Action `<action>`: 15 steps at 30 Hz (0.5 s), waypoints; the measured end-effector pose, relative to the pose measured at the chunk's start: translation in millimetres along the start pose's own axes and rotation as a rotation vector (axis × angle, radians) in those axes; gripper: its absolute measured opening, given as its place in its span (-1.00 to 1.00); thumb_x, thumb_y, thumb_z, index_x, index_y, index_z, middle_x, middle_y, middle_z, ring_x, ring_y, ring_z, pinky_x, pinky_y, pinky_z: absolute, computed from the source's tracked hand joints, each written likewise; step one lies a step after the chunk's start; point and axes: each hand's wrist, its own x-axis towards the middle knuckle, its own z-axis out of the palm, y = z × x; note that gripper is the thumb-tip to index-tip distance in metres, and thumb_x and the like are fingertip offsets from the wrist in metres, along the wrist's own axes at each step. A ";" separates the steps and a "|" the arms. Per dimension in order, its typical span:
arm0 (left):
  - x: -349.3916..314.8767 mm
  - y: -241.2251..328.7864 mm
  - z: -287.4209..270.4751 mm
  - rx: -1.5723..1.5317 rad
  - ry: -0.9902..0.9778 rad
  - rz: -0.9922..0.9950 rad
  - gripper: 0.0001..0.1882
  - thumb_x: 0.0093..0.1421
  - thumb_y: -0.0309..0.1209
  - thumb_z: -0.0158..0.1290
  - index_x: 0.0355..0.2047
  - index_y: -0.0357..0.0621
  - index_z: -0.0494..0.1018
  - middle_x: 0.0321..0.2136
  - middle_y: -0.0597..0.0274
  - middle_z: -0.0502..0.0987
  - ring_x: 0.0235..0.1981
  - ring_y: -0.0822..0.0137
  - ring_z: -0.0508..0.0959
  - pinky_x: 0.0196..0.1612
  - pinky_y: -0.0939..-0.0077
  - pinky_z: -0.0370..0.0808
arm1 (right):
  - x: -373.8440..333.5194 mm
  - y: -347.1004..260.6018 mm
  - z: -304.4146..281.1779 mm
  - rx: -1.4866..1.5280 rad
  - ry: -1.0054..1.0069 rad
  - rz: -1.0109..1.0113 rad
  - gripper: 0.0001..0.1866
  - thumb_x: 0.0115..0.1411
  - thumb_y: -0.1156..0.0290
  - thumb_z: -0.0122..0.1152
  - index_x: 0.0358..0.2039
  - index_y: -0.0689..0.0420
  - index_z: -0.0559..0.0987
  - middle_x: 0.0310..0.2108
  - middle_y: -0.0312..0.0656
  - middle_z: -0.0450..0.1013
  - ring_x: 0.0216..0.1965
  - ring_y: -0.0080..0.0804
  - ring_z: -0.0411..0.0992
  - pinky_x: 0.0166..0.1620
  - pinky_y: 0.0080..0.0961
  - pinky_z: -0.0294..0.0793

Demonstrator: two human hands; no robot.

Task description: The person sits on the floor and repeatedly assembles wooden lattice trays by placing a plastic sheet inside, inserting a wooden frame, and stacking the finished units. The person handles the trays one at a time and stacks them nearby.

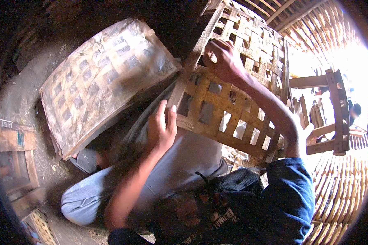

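Note:
A crate of woven bamboo strips in a wooden frame (214,101) stands tilted over my lap, its open side toward me. My left hand (163,127) grips the frame's lower left corner, fingertips resting on the wooden bar. With the forearm reaching across the crate, my right hand (222,57) is curled closed just inside its upper left bar. Whatever those fingers hold, if anything, is hidden.
A second woven panel covered with cloudy plastic sheet (106,77) lies to the left. Wooden frames stand at the left edge (30,167) and the right (337,110). Bamboo slats (339,183) run along the right side. A dark bag (241,180) is near my waist.

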 end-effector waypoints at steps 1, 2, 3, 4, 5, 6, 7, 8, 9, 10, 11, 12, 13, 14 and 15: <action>-0.5 3.9 -10.0 -0.021 -0.012 -0.063 -0.53 0.38 -0.22 -0.01 0.00 -0.51 0.41 -0.25 -0.41 0.55 -0.19 -0.25 0.59 -0.15 0.08 0.52 | 10.7 0.1 -1.8 -0.013 -0.022 0.034 -0.90 0.10 0.43 0.27 -0.40 0.15 0.54 -0.39 -0.12 0.50 -0.37 -0.09 0.49 -0.25 -0.14 0.46; 3.9 17.6 0.3 -0.095 -0.069 -0.081 -0.52 0.38 -0.21 -0.01 0.00 -0.51 0.41 -0.24 -0.40 0.56 -0.18 -0.26 0.59 -0.14 0.08 0.52 | 0.6 18.9 -30.4 -0.098 -0.068 0.099 -0.89 0.10 0.42 0.27 -0.40 0.15 0.54 -0.39 -0.11 0.49 -0.39 -0.08 0.49 -0.27 -0.14 0.46; 8.2 29.5 8.4 -0.160 -0.126 -0.103 -0.51 0.38 -0.20 -0.01 0.01 -0.51 0.41 -0.23 -0.40 0.56 -0.18 -0.26 0.59 -0.13 0.08 0.52 | -9.4 52.4 -47.9 -0.128 -0.062 0.169 -0.86 0.13 0.37 0.24 -0.45 0.16 0.52 -0.48 -0.09 0.49 -0.46 -0.08 0.48 -0.33 -0.17 0.47; 7.7 17.6 -19.5 -0.068 -0.106 -0.168 -0.50 0.38 -0.19 -0.01 0.02 -0.51 0.41 -0.21 -0.40 0.56 -0.17 -0.26 0.59 -0.12 0.08 0.52 | 14.4 52.2 -4.9 -0.054 0.023 0.191 -0.82 0.18 0.34 0.22 -0.49 0.16 0.52 -0.58 -0.10 0.48 -0.55 -0.11 0.46 -0.40 -0.20 0.47; 5.7 24.0 6.1 -0.176 -0.122 -0.145 -0.49 0.38 -0.18 -0.02 0.02 -0.51 0.40 -0.21 -0.40 0.56 -0.15 -0.27 0.59 -0.12 0.10 0.52 | -0.9 98.4 -44.0 -0.156 -0.017 0.324 -0.84 0.16 0.33 0.24 -0.45 0.14 0.54 -0.49 -0.10 0.50 -0.49 -0.09 0.49 -0.36 -0.19 0.50; 3.4 20.1 10.7 -0.138 -0.097 -0.103 -0.49 0.38 -0.18 -0.02 0.02 -0.52 0.41 -0.21 -0.40 0.56 -0.15 -0.26 0.59 -0.12 0.11 0.52 | -2.8 129.1 -43.6 -0.162 -0.030 0.442 -0.85 0.15 0.31 0.25 -0.41 0.12 0.56 -0.40 -0.10 0.53 -0.43 -0.08 0.51 -0.32 -0.17 0.53; 2.6 16.7 10.7 -0.088 -0.067 -0.059 -0.48 0.38 -0.17 -0.02 0.02 -0.52 0.41 -0.21 -0.41 0.56 -0.15 -0.26 0.59 -0.12 0.11 0.52 | -2.3 158.4 -39.4 -0.160 -0.041 0.555 -0.85 0.13 0.30 0.27 -0.37 0.09 0.58 -0.31 -0.10 0.56 -0.37 -0.06 0.54 -0.28 -0.15 0.55; 1.2 16.5 18.6 -0.069 -0.048 -0.008 -0.48 0.38 -0.17 -0.02 0.03 -0.52 0.41 -0.21 -0.41 0.56 -0.14 -0.25 0.60 -0.12 0.12 0.52 | -16.1 205.8 -38.2 -0.256 0.164 0.409 -0.79 0.15 0.28 0.25 -0.28 0.12 0.61 -0.33 -0.02 0.55 -0.30 0.04 0.53 -0.13 -0.05 0.53; -4.9 7.5 24.6 -0.094 0.025 -0.025 -0.48 0.38 -0.17 -0.02 0.03 -0.51 0.42 -0.20 -0.40 0.56 -0.14 -0.25 0.60 -0.10 0.12 0.52 | -11.7 229.4 -26.8 -0.281 0.205 0.376 -0.76 0.15 0.27 0.25 -0.23 0.11 0.64 -0.32 0.01 0.56 -0.23 0.04 0.53 -0.05 -0.04 0.49; -3.4 10.4 20.3 -0.110 -0.022 -0.073 -0.48 0.38 -0.16 -0.02 0.02 -0.51 0.42 -0.20 -0.40 0.56 -0.14 -0.24 0.60 -0.11 0.12 0.53 | -10.6 249.1 -19.0 -0.315 0.246 0.350 -0.73 0.14 0.25 0.26 -0.19 0.10 0.66 -0.30 0.04 0.57 -0.16 0.04 0.52 0.03 -0.04 0.46; 1.8 23.6 20.6 -0.166 -0.080 -0.107 -0.48 0.38 -0.16 -0.02 0.02 -0.51 0.42 -0.20 -0.39 0.57 -0.15 -0.24 0.60 -0.11 0.13 0.53 | -16.1 278.1 -30.1 -0.317 0.229 0.320 -0.72 0.15 0.24 0.25 -0.18 0.08 0.68 -0.25 0.04 0.58 -0.12 0.02 0.51 0.05 -0.06 0.45; 5.1 30.2 19.8 -0.204 -0.133 -0.147 -0.48 0.38 -0.16 -0.01 0.02 -0.51 0.43 -0.20 -0.39 0.57 -0.15 -0.23 0.61 -0.12 0.13 0.53 | -16.8 294.7 -33.8 -0.299 0.215 0.288 -0.70 0.15 0.22 0.25 -0.16 0.05 0.70 -0.20 0.04 0.59 -0.07 0.01 0.50 0.07 -0.08 0.44; 1.7 9.5 8.8 -0.098 -0.037 -0.096 -0.48 0.38 -0.17 -0.02 0.02 -0.52 0.42 -0.24 -0.39 0.57 -0.19 -0.22 0.62 -0.17 0.15 0.53 | 14.7 257.7 11.1 -0.160 0.093 0.403 -0.74 0.15 0.21 0.25 -0.21 0.02 0.72 -0.15 0.03 0.59 -0.02 -0.01 0.49 0.09 -0.12 0.44; 2.4 12.8 7.9 -0.115 -0.054 -0.120 -0.48 0.38 -0.17 -0.02 0.01 -0.52 0.42 -0.25 -0.40 0.57 -0.20 -0.22 0.62 -0.18 0.16 0.53 | 16.1 255.1 9.8 -0.204 -0.027 0.370 -0.70 0.16 0.16 0.27 -0.15 -0.01 0.70 -0.08 -0.01 0.58 0.03 -0.05 0.47 0.16 -0.12 0.37; 3.8 18.1 8.3 -0.136 -0.075 -0.142 -0.48 0.38 -0.17 -0.02 0.01 -0.53 0.42 -0.26 -0.40 0.57 -0.20 -0.22 0.62 -0.19 0.16 0.53 | 12.4 258.0 20.2 -0.226 0.076 0.273 -0.66 0.16 0.12 0.29 -0.11 -0.02 0.68 -0.05 -0.05 0.56 0.07 -0.07 0.45 0.20 -0.11 0.31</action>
